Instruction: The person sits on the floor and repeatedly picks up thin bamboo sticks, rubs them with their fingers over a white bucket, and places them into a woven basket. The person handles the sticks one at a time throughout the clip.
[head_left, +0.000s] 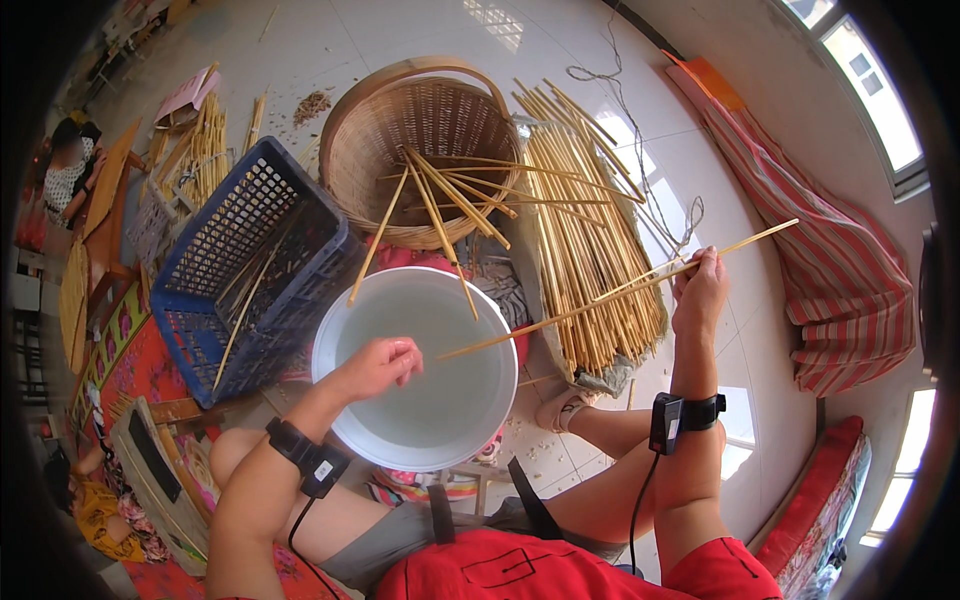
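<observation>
My right hand (701, 281) grips a long, thin straw-coloured stalk (555, 320), perhaps a reed. It slants from the upper right down over the white bucket (322, 375), and a shorter pale strip (637, 279) runs beside it into the same grip. Over the cloudy water (420, 416) in that bucket hangs my left hand (382, 367). Its fingers are curled in, nothing shows in them, and the stalk's lower tip ends just to their right. Beyond the bucket, several stalks (469, 206) lean in a wicker basket (360, 172), some reaching over the bucket's rim.
Right of the basket lies a thick bundle of stalks (592, 255) on sacking. A blue plastic crate (262, 300) stands tilted at left. Wire (637, 142) trails over the tiled floor. A striped cloth (795, 247) hangs at right. Two other people (67, 176) are at the left edge.
</observation>
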